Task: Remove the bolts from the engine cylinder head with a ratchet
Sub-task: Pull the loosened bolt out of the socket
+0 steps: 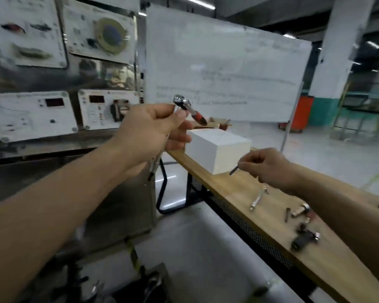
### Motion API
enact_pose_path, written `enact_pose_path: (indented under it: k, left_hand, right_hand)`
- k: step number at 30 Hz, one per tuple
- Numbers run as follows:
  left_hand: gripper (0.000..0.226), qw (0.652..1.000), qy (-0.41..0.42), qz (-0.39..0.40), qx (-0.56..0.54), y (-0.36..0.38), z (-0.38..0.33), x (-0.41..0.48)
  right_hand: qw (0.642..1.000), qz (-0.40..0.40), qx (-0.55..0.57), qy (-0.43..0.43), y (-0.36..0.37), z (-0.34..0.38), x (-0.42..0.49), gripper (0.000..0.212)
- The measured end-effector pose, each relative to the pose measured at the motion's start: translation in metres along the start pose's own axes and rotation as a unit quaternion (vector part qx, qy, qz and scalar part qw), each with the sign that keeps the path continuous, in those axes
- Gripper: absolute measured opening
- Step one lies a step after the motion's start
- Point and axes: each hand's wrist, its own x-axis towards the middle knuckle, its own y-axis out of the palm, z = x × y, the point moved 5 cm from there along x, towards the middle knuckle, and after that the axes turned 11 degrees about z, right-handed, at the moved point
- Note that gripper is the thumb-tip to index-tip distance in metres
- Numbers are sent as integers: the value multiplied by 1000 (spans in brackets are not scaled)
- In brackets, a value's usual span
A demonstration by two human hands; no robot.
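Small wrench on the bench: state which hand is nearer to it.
Right. The right hand, pinching a bolt, hovers above the small wrench; the left hand holds the ratchet up, far left of it.

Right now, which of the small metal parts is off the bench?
The dark bolt pinched in the right hand, held above the bench near the white block. The others lie on the wood, nearer the camera.

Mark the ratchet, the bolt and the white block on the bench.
ratchet (182,103): head view, on its chrome head.
bolt (233,171): head view, on the dark shank sticking out of the fingers.
white block (219,138): head view, on its top face.
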Motion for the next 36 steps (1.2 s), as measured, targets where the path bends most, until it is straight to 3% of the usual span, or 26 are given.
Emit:
enact_pose_path:
  k: [5,10,16,19,23,26,28,30,33,36]
  left_hand:
    - [18,998,-41,36,7,57,35,26]
    - [20,996,-70,46,25,80,63,31]
    - [20,997,-71,38,4,65,70,29]
    - [21,997,-70,36,10,55,72,28]
    - [19,996,-72,44,4,46,75,24]
    - [18,997,-70,44,2,41,75,20]
    - [18,997,-69,42,2,38,72,17]
    - [19,997,-67,36,0,33,65,12]
    - [19,998,-55,17,-11,14,44,0]
    - [19,1000,-12,1,5,-23,8,-14]
  right_hand:
    - [980,25,-98,173,-8,-124,2,19]
    - [923,106,-178,324,1,-171,15,22]
    - [881,155,-255,368,14,-175,35,24]
    - [858,123,-335,370,17,-166,36,35]
    - [848,115,-337,392,15,-166,37,24]
    - [848,98,-376,361,15,-148,38,22]
    - [869,66,-365,327,16,-130,42,22]
    - [914,25,-303,267,20,-100,47,15]
    - [983,-61,-164,59,39,-5,49,15]
    - [977,-121,-84,-156,61,114,33,20]
